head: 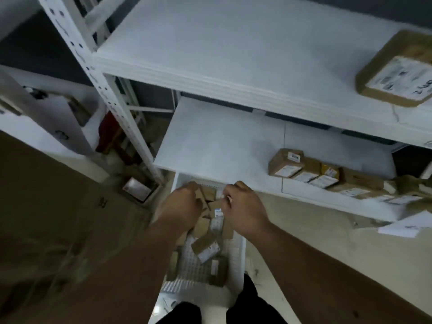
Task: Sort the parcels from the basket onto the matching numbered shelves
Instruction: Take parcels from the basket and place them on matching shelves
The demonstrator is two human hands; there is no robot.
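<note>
Both forearms showing bare, no sleeves; left hand [181, 202], right hand [243, 206] ungloved; dark trousers [252, 307] showing at 6 o'clock.

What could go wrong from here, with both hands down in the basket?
The left hand and right hand crowd the same parcels in the white basket, so one could snag or drop. The labels there look blurred, so a misread shelf number is possible. The row of parcels sits near the lower shelf's front edge and might get knocked off.

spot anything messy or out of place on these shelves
Yes: on the lower shelf, the row of parcels ends at the right in a crooked heap overhanging the front edge, and a loose paper lies below it.
</note>
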